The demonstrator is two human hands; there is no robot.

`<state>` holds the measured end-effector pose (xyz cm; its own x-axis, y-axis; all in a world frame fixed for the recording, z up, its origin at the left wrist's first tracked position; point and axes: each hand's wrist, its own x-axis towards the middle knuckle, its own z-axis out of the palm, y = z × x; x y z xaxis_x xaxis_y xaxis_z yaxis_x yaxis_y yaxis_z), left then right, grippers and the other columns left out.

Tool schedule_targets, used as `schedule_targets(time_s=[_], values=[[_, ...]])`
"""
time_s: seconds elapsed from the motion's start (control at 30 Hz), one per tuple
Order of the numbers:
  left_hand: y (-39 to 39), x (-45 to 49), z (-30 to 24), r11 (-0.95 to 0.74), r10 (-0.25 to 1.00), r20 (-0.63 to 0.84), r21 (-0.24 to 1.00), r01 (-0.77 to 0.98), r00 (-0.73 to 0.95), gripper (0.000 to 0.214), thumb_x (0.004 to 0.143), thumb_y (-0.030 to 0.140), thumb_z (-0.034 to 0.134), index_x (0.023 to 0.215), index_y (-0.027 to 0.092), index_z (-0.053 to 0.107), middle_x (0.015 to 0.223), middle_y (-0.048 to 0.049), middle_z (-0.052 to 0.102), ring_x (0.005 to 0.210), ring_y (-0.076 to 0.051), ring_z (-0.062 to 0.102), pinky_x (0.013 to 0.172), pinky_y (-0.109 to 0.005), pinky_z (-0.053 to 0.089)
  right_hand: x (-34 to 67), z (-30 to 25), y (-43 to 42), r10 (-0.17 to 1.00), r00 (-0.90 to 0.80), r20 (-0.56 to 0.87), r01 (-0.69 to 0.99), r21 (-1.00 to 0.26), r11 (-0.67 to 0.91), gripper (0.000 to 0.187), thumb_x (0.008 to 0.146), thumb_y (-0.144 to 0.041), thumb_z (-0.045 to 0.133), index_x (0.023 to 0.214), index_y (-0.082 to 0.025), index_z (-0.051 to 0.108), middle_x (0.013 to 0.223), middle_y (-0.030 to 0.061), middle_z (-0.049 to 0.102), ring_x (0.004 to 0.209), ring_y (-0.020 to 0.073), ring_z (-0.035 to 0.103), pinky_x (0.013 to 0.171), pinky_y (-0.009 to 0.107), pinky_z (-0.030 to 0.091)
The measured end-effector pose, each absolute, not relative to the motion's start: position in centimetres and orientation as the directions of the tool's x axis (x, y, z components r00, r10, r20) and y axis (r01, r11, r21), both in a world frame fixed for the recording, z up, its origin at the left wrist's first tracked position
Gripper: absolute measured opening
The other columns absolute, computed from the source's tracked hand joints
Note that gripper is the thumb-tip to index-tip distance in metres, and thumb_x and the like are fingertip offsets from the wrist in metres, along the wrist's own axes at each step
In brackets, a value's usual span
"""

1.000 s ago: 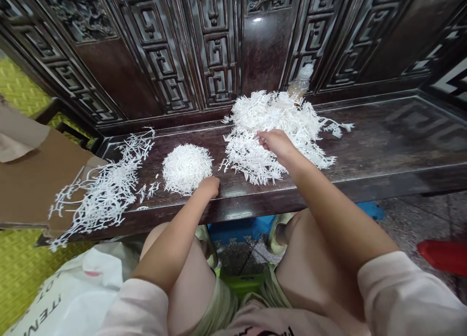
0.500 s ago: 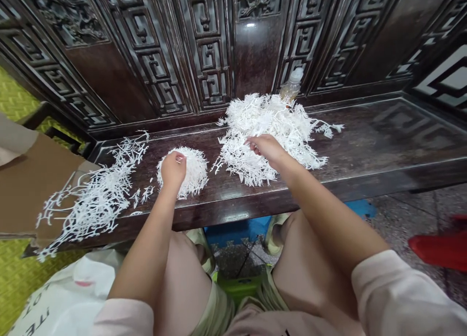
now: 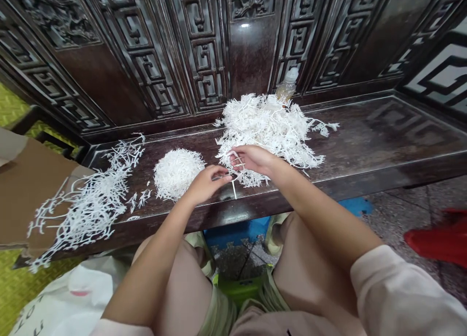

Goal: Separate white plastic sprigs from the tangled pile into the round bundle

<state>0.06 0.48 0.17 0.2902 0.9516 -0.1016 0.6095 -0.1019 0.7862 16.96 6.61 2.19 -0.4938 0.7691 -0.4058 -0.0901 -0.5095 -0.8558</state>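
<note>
My right hand point(image 3: 251, 159) pinches a white branched plastic sprig point(image 3: 234, 184) at the front of a big heap of white plastic sprigs point(image 3: 270, 122). Close beside it, my left hand point(image 3: 211, 181) has its thumb and fingertips closed on the same sprig from the left. A thin white stem points down from between the hands. Left of them sits a rounded pile of small white pieces point(image 3: 177, 173). Farther left lies a loose tangle of bare white branched stems point(image 3: 91, 204), partly over cardboard.
A dark wooden bench point(image 3: 365, 141) with a carved back carries the piles. A clear bottle point(image 3: 288, 85) stands behind the big heap. Brown cardboard point(image 3: 40, 190) lies at the left end, a white bag point(image 3: 80, 287) below it. Something red point(image 3: 438, 241) is on the floor at right.
My left hand has moved right, from the rounded pile to beside my right hand. My right hand has come down and slightly left from the big heap, with a sprig in its fingers.
</note>
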Motion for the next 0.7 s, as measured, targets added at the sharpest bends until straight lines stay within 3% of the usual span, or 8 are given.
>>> schedule_targets(time_s=[0.1,0.27,0.4,0.53,0.7], values=[[0.1,0.5,-0.2,-0.131,0.905,-0.183,0.739,0.661,0.384,0.051,0.062,0.049,0.058,0.104,0.02,0.055,0.102,-0.0065,0.054,0.091,-0.019,0.051,0.08,-0.03,0.038,17.0,2.3,6.7,0.726,-0.542,-0.424,-0.183,-0.783,-0.595,0.009,0.077,-0.02,0.044,0.072,-0.014,0.049,0.067,0.0043,0.052,0.063,0.0127,0.051,0.061,0.029,0.044],[0.5,0.4,-1.1,-0.171,0.872,-0.223,0.695,0.698,0.435,0.055,0.057,0.05,0.061,0.103,0.02,0.056,0.1,-0.0059,0.054,0.088,-0.019,0.051,0.077,-0.028,0.039,17.2,2.2,7.2,0.753,-0.488,-0.441,-0.283,-0.737,-0.614,0.006,0.077,-0.019,0.043,0.074,-0.015,0.047,0.067,0.0034,0.052,0.064,0.0118,0.051,0.067,0.031,0.045],[0.7,0.2,-1.3,-0.183,0.879,-0.226,0.653,0.735,0.42,0.038,0.062,0.042,0.059,0.093,0.02,0.059,0.091,-0.0045,0.057,0.082,-0.018,0.052,0.074,-0.028,0.039,17.5,2.1,7.6,0.807,-0.395,-0.439,-0.306,-0.766,-0.566,0.004,0.074,-0.02,0.044,0.075,-0.017,0.046,0.068,0.0026,0.053,0.063,0.0113,0.05,0.065,0.029,0.045],[0.9,0.0,-1.2,-0.088,0.91,-0.216,0.736,0.672,0.355,0.024,0.074,0.034,0.045,0.083,0.018,0.06,0.087,-0.0034,0.061,0.078,-0.016,0.053,0.074,-0.027,0.039,17.7,2.1,7.8,0.842,-0.267,-0.469,-0.256,-0.808,-0.531,0.007,0.071,-0.019,0.046,0.077,-0.016,0.049,0.073,0.0035,0.053,0.064,0.0112,0.05,0.064,0.027,0.043],[1.3,-0.9,-0.5,0.117,0.862,-0.299,0.904,0.412,0.41,0.02,0.069,0.033,0.051,0.071,0.015,0.058,0.069,-0.0023,0.059,0.067,-0.013,0.054,0.07,-0.027,0.041,17.9,1.8,7.9,0.868,-0.164,-0.469,-0.124,-0.863,-0.49,0.01,0.068,-0.023,0.049,0.075,-0.017,0.053,0.07,0.0021,0.048,0.06,0.0095,0.044,0.058,0.025,0.039]])
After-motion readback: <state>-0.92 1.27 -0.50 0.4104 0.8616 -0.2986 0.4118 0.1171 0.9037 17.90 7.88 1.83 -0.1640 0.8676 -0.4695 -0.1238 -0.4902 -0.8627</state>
